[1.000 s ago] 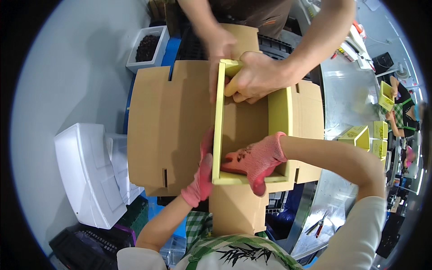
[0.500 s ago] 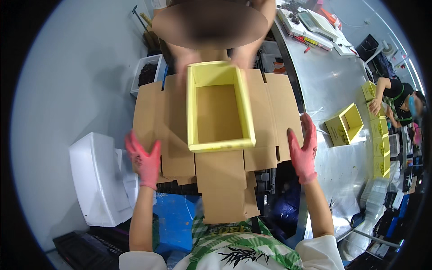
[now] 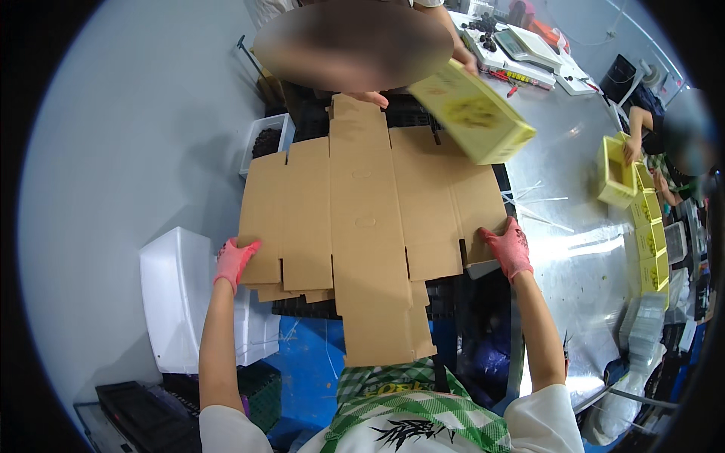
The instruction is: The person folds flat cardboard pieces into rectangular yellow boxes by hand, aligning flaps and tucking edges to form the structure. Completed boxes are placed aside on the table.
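An unfolded brown cardboard box blank (image 3: 366, 226) lies flat in front of me, on top of other blanks whose edges show below it. My left hand (image 3: 236, 262), in a pink glove, grips its left edge near the lower corner. Opposite, my right hand (image 3: 508, 248), also gloved in pink, is closed on the lower right corner, thumb on top; the fingers beneath are hidden. Beyond the blank, a person's hand (image 3: 464, 58) holds a folded yellow box (image 3: 476, 113), tilted above the blank's far right corner. That person's other hand (image 3: 371, 99) is by the blank's far flap.
A metal table (image 3: 559, 166) runs along the right, with a scale (image 3: 529, 47) at its far end. Another person at right handles a yellow box (image 3: 618, 174) beside a row of them. White foam containers (image 3: 181, 302) stand at left; a white bin (image 3: 283, 136) sits farther off.
The yellow box has swung from above the blanks to the right in the other person's hand. My open hands have closed on the blank's edges. At right, another yellow box has moved toward the row.
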Demonstrator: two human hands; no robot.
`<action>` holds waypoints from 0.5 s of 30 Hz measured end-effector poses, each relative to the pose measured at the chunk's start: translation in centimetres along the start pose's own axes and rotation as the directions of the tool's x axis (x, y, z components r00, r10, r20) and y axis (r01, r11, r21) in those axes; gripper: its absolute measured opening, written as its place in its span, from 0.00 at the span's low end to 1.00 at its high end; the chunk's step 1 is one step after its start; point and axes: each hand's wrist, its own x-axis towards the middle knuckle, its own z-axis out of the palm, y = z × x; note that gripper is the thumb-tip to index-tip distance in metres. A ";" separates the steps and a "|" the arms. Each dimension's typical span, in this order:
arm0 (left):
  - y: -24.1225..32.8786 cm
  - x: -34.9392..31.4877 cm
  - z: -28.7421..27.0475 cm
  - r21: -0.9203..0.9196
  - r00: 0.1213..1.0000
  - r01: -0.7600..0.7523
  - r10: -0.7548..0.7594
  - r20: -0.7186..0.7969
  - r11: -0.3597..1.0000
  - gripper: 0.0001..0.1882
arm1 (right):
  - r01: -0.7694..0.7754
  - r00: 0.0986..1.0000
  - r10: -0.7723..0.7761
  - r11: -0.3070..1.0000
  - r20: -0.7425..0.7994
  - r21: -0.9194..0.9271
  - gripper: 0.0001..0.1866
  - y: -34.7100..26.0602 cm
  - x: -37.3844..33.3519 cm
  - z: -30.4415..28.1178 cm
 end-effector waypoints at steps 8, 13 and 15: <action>8.2 -6.3 -2.2 0.292 0.914 -0.307 0.366 -0.175 0.906 0.31 | 0.439 0.822 -0.490 0.870 -0.290 -0.226 0.26 -4.3 -3.0 -0.6; 10.6 -8.6 5.8 0.108 0.748 -0.629 0.560 0.357 0.770 0.23 | 0.596 0.796 -0.586 0.714 0.153 -0.368 0.20 -9.5 -7.4 6.7; 9.7 -8.1 6.5 0.079 0.814 -0.574 0.557 0.166 0.815 0.28 | 0.620 0.777 -0.618 0.722 0.115 -0.307 0.17 -8.9 -6.5 8.2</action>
